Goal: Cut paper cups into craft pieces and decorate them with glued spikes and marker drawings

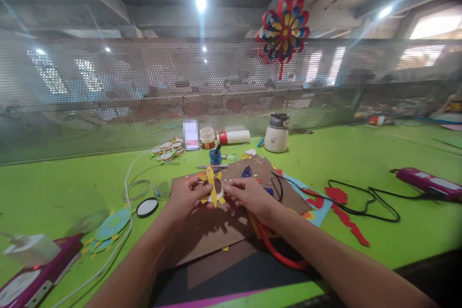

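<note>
In the middle of the head view I see a yellow paper turtle (211, 187) with a long body strip, small legs and a pale ring around it. My left hand (188, 193) grips it from the left, its thumb lying on the front. Close to the turtle's right edge, the fingers of my right hand (245, 195) are pinched together; whatever is between them is too small to make out. Below both hands lies a brown cardboard sheet (202, 238) with paper scraps on it.
A blue pot (215, 156), a paper cup (207, 137), a white-and-red tube (234, 137) and a white jug (276, 133) stand or lie behind. Cables cross both sides, near a purple power strip (429, 183). Round paper pieces (113, 224) and a black-rimmed disc (147, 207) lie left.
</note>
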{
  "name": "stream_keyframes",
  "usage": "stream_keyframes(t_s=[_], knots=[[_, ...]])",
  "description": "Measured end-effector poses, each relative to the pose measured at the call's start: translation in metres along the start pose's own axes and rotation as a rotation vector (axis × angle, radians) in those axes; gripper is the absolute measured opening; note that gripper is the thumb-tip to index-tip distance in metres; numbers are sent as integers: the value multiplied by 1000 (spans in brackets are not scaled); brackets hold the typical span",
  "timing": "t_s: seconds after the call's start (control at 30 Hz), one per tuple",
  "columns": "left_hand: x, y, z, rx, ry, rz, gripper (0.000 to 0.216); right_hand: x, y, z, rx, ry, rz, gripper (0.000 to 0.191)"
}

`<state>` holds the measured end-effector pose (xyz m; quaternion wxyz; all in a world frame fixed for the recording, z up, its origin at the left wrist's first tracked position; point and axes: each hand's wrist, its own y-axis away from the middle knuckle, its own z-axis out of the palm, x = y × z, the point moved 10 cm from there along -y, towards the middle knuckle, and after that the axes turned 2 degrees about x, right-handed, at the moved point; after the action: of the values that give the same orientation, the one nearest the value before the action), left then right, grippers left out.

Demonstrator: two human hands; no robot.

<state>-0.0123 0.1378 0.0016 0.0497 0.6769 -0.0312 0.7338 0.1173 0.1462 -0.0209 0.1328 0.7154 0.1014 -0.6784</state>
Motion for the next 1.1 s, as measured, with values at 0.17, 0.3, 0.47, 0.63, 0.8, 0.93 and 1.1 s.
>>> stream_keyframes(t_s=[0.17,0.3,0.47,0.63,0.8,0.93,1.1], knots=[[-3,0,1,-5,1,-26,39,9,-3,1,-7,52,35,23],[-3,0,2,-8,7,-33,43,12,-3,1,-2,96,42,23],[-7,-1,-3,26,19,-52,39,6,-3,-6,63,146,-7,20],[-12,-6,-11,64,89,-79,20,-8,-4,-20,172,159,-112,17],[-21,-12,-19,90,241,-138,11,-16,-6,-35,231,185,-153,19],[-29,-14,-25,89,332,-229,10,-19,-8,-45,265,191,-155,25],[-18,-16,-34,152,406,-184,12,-18,-12,-48,269,218,-157,28]])
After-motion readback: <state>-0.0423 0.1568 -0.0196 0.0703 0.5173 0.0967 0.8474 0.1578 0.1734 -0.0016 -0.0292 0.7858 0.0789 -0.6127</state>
